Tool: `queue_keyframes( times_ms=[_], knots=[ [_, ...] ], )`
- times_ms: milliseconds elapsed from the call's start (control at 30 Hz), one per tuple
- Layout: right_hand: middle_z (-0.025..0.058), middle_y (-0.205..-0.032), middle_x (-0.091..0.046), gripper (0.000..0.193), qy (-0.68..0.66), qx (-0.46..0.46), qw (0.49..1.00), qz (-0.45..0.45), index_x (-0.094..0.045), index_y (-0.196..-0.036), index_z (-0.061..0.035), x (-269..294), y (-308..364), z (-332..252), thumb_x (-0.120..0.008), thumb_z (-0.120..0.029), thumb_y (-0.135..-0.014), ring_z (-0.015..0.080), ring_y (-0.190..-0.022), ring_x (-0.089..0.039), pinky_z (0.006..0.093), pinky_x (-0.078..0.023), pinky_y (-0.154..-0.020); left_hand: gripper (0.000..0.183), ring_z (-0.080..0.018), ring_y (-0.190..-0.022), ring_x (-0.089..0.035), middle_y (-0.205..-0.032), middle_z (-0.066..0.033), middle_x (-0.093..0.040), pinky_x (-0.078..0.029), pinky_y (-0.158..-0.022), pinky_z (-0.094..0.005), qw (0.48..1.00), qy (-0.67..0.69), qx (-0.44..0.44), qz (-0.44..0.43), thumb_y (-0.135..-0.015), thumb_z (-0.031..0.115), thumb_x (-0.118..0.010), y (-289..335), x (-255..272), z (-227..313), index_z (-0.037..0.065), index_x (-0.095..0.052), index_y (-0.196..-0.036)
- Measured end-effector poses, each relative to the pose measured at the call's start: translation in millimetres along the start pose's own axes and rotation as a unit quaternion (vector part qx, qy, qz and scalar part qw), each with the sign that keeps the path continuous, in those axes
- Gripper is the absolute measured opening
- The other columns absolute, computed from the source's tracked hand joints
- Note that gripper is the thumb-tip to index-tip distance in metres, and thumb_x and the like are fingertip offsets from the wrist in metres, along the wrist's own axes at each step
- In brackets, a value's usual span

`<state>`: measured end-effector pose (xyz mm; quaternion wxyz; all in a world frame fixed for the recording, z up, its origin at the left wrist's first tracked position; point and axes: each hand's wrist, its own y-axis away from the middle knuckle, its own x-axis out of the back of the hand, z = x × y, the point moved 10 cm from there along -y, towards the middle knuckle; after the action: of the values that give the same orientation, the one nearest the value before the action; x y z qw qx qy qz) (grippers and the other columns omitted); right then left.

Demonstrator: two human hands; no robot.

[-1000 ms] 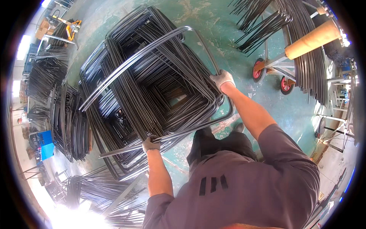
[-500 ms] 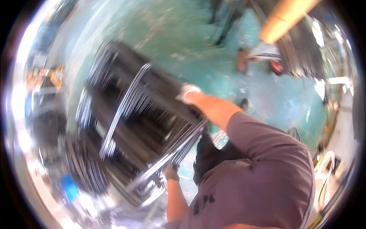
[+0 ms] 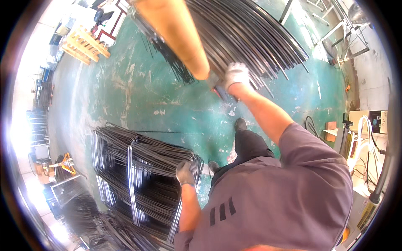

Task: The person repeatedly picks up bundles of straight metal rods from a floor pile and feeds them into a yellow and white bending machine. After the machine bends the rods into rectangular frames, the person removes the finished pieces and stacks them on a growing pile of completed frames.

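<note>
A stack of bent dark metal wire frames [image 3: 144,167] stands at the lower left, with bright shiny bends on its sides. My left hand [image 3: 185,172], in a grey glove, is closed on the frames at the stack's near right corner. My right hand [image 3: 237,75], in a white glove, reaches far forward to a thick bundle of long dark metal rods [image 3: 251,37]. Its fingers are curled down against the bundle's near end; what lies under them is hidden. A yellow-orange post [image 3: 178,37] slants over the rods, just left of that hand.
More dark bent wire [image 3: 121,230] lies at the lower left. A wooden pallet [image 3: 86,45] stands far left. On the right are white cables [image 3: 363,129] on a workbench and a metal frame stand [image 3: 347,39]. The green floor [image 3: 146,96] has worn patches.
My view has swung toward the rod bundle, so the wire stack sits lower. My right hand has left the stack's far side for the rods; my left hand remains at the stack.
</note>
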<state>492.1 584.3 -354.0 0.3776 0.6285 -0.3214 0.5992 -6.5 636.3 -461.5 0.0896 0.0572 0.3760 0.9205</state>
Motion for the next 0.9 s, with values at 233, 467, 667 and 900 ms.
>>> queue_keyframes(
  times_ms=[233,467,667,900],
  knots=[
    [0.0203,-0.101,-0.070,0.045,-0.220,0.011,0.961,-0.169,-0.071,-0.100,-0.0012,-19.0,-15.4,-10.2,-0.076,-0.036,-0.072,0.0319,-0.096,-0.070,0.0388,-0.055,-0.084,0.034,-0.0243,-0.078,-0.067,-0.092,-0.0156,-0.066,-0.056,-0.069,-0.0324,0.987,-0.062,-0.109,-0.102,-0.087,0.009,-0.064,39.9,-161.4,86.1,-0.009,-0.056,-0.114],
    [0.0193,-0.101,-0.071,0.056,-0.249,0.015,0.930,-0.270,-0.074,-0.100,-0.0012,-18.3,-27.2,17.4,-0.076,-0.047,-0.069,0.0293,-0.095,-0.070,0.0378,-0.055,-0.082,0.033,-0.0189,-0.080,-0.068,-0.099,-0.0179,-0.067,-0.055,-0.072,-0.0312,0.914,-0.323,-0.194,-0.151,-0.087,0.009,-0.064,63.6,-224.4,92.8,-0.010,-0.058,-0.114],
    [0.0120,-0.088,-0.071,0.046,-0.452,-0.007,0.814,-0.364,-0.073,-0.101,0.0014,-42.1,-24.5,27.0,-0.076,-0.040,-0.080,0.0202,-0.080,-0.067,0.0353,-0.052,-0.074,0.038,-0.0218,-0.082,-0.068,-0.099,-0.0185,-0.067,-0.056,-0.075,-0.0328,0.942,-0.240,-0.129,-0.195,-0.087,0.009,-0.063,57.5,-254.2,92.9,-0.012,-0.055,-0.119],
    [0.0121,-0.058,-0.060,0.069,-0.335,-0.074,0.890,-0.300,-0.062,-0.057,0.0004,5.7,7.5,63.8,-0.052,-0.057,-0.094,0.0229,-0.057,-0.062,0.0376,-0.050,-0.067,0.037,-0.0254,-0.083,-0.068,-0.097,-0.0176,-0.066,-0.057,-0.076,-0.0357,0.907,-0.208,-0.105,-0.350,-0.092,0.013,-0.058,45.7,-318.3,107.3,-0.012,-0.054,-0.119]
  ],
)
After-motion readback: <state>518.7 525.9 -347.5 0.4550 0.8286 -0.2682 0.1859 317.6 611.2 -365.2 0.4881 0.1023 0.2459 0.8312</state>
